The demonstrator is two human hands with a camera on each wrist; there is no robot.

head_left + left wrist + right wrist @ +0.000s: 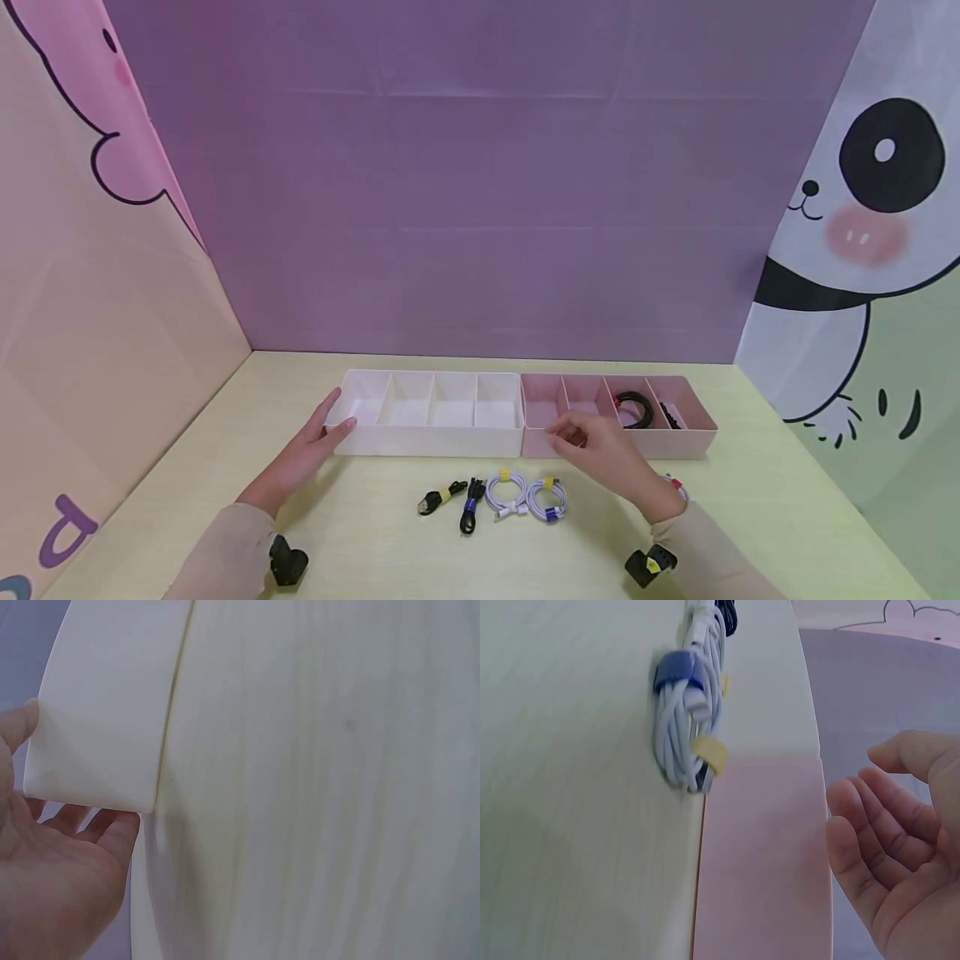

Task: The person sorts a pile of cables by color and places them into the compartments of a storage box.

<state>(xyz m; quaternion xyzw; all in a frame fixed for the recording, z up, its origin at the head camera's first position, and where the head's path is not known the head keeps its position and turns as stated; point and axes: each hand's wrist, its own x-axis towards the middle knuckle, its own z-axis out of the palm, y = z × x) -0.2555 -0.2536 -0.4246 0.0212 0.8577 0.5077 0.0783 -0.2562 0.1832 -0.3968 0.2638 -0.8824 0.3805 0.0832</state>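
My left hand (309, 446) rests against the left end of a white divided storage box (427, 442). In the left wrist view, the thumb touches the box's rim and the fingers lie along its end wall. Over the front rim of a pink divided box (675, 444) hovers my right hand (600, 450), fingers loosely bent, with nothing between them in the right wrist view. A coiled black cable (639, 410) lies in the pink box's third compartment from the left. Another black item (669, 415), partly hidden, is in the rightmost compartment. The white box's compartments hold nothing visible.
In front of the boxes lie a black cable with a yellow tie (442, 497), a black cable with a blue tie (471, 506) and two coiled white cables (507, 493). Another white cable with a red tie (677, 483) is partly hidden by the right wrist. Walls enclose the table.
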